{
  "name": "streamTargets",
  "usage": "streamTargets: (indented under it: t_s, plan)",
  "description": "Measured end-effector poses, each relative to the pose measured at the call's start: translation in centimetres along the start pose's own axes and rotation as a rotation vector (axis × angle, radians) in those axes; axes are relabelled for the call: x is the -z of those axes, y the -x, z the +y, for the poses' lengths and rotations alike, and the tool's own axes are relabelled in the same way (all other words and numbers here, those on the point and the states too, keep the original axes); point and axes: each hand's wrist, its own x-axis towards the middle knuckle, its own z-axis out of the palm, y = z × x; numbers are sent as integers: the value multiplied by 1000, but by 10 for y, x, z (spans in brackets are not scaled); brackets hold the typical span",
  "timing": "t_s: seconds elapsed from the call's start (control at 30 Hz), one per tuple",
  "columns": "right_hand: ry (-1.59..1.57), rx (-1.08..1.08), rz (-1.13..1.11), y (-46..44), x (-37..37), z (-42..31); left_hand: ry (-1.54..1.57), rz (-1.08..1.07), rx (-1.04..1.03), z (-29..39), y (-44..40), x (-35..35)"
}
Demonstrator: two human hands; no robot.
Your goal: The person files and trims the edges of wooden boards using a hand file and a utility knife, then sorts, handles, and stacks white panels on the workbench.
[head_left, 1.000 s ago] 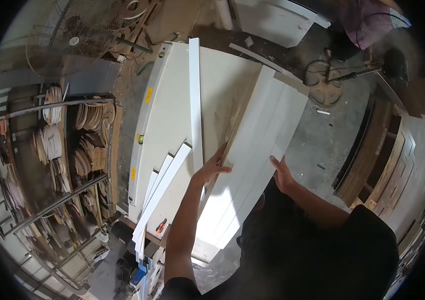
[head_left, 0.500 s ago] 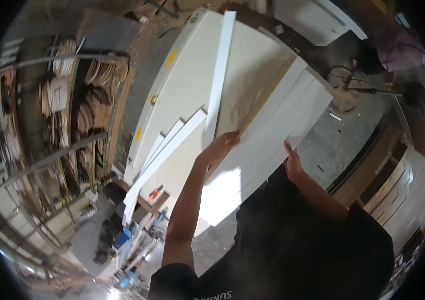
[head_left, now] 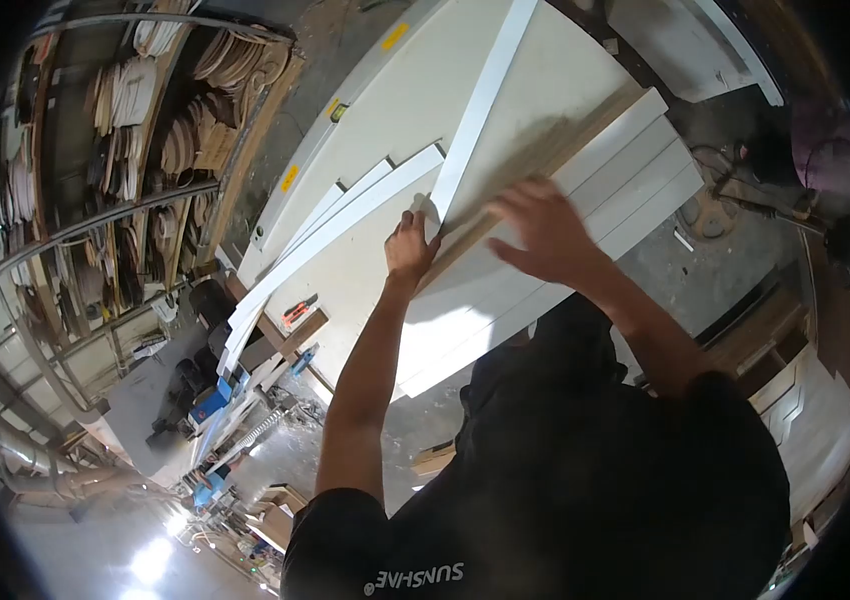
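Observation:
A white grooved panel (head_left: 625,190) with a brown edge lies along the near side of a large pale board (head_left: 365,255). My left hand (head_left: 411,248) rests at the lower end of a long white strip (head_left: 485,90), fingers stretched out on the board and thumb close to the panel's edge. Whether it presses on the strip I cannot tell. Over the panel is my right hand (head_left: 550,232), slightly blurred, its fingers spread and nothing in it. Several more white strips (head_left: 345,225) lie overlapping to the left of my left hand.
A level (head_left: 337,110) with yellow labels lies along the board's far edge. A red utility knife (head_left: 299,312) sits near the board's left corner. Racks of curved pieces (head_left: 175,140) stand at left. At upper right is another person (head_left: 825,140).
My left hand has left the panel's edge for the end of the long strip. My right hand has moved from the panel's near edge up over its surface, and the view has shifted.

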Motion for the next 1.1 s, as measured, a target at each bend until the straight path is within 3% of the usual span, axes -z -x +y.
streamTargets:
  t_s: [0.07, 0.17, 0.4, 0.5, 0.53, 0.63, 0.67, 0.77, 0.9, 1.03, 1.1]
  plan:
    - [175, 132, -325, -29, -81, 20, -18, 88, -26, -6, -2, -5]
    - [325, 33, -906, -67, -122, 14, -26, 173, -19, -13, 2, 3]
    - [216, -138, -1015, -76, -118, 18, 166, 51, 86, -30, 31, 24]
    - [282, -86, -917, -71, -137, 27, 217, 55, 156, -51, 57, 14]
    - [223, -155, -865, -72, -124, 19, 235, 78, 159, -59, 68, 13]
    - [81, -159, -597, -65, -126, 14, 303, 200, 130, -74, 97, 18]
    - [6, -94, -421, -57, -127, 12, 326, 248, 115, -81, 106, 22]
    - [-238, 13, -188, -40, -112, -1, 266, 294, 114, -110, 131, 40]
    - [-361, 35, -32, -11, -95, -14, 123, 364, 169, -177, 152, 65]
    - [-483, -118, 4, 21, -62, -13, 107, 334, 146, -280, 144, 67]
    - [-394, -190, 86, 42, -55, -1, 120, 285, 98, -322, 135, 74]
